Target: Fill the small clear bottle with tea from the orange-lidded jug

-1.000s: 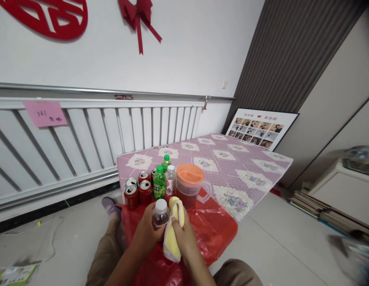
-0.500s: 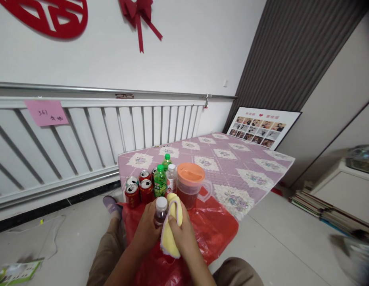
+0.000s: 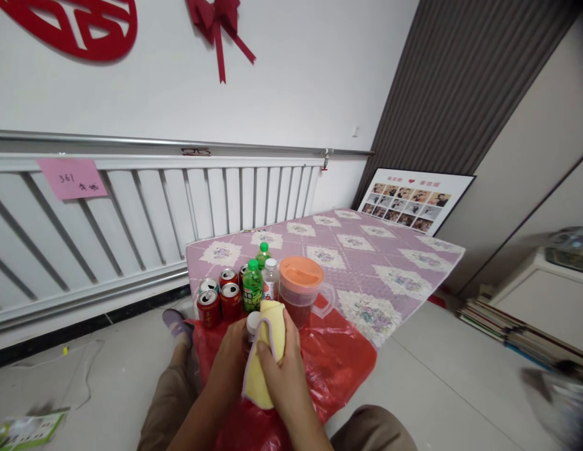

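Note:
My left hand [image 3: 229,358] is wrapped round a bottle with a white cap [image 3: 254,323], upright over the red plastic sheet [image 3: 338,360]. Folded in my right hand [image 3: 283,366] is a yellow cloth [image 3: 264,376] with a purple edge, pressed against the bottle's right side and hiding part of it. Just beyond my hands stand several opened cans [image 3: 231,300], a green-capped bottle [image 3: 252,289] and another behind it, and a white-capped bottle [image 3: 271,280]. A pitcher [image 3: 296,307] with an orange lid is right of them.
A patterned purple cloth [image 3: 355,241] covers the table, which meets a white radiator [image 3: 155,219] at the back. A photo board [image 3: 416,197] leans at the far right end. Books [image 3: 521,332] are stacked at the right.
The yellow cloth and my right hand have moved slightly left, now covering more of the bottle. My left hand has shifted a little left with its fingers more hidden.

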`<state>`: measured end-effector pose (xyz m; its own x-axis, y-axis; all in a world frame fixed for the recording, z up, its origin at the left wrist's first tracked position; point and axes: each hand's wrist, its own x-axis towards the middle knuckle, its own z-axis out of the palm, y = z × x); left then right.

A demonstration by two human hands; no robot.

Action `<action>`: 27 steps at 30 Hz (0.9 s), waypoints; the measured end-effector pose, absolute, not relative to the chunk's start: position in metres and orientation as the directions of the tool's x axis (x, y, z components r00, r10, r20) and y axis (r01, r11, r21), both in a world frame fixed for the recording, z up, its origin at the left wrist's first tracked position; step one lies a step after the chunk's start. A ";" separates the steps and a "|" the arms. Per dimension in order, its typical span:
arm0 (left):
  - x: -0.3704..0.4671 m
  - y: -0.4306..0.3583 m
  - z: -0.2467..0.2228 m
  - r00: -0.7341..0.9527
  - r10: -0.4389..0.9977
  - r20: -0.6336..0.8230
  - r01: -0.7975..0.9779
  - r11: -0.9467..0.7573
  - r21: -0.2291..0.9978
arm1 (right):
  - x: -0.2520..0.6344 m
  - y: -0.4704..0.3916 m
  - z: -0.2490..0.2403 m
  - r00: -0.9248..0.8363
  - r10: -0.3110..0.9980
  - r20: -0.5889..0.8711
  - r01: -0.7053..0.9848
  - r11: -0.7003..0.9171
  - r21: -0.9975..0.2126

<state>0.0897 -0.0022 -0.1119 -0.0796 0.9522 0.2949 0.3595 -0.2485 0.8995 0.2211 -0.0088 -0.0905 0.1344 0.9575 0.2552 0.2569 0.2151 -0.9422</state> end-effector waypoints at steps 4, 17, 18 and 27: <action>0.091 -0.003 -0.116 -0.102 0.940 0.324 0.385 -0.263 0.885 | 0.219 -0.004 -0.091 0.131 0.965 0.226 0.250 0.188 -0.950; 0.078 0.004 -0.111 0.025 0.975 0.221 0.252 -0.220 0.942 | 0.235 0.011 -0.114 0.134 0.988 0.081 0.110 0.066 -0.992; 0.079 0.003 -0.113 0.012 0.969 0.246 0.257 -0.241 0.936 | 0.233 0.008 -0.111 0.141 0.985 0.097 0.142 0.077 -0.987; 0.085 0.000 -0.114 -0.071 0.931 0.358 0.375 -0.308 0.874 | 0.219 -0.004 -0.090 0.058 0.948 0.311 0.298 0.281 -0.912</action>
<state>0.0848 -0.0001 -0.1136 -0.0709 0.9309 0.3584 0.3755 -0.3080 0.8742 0.2194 -0.0040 -0.0901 0.0582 0.9485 0.3115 0.2975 0.2813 -0.9123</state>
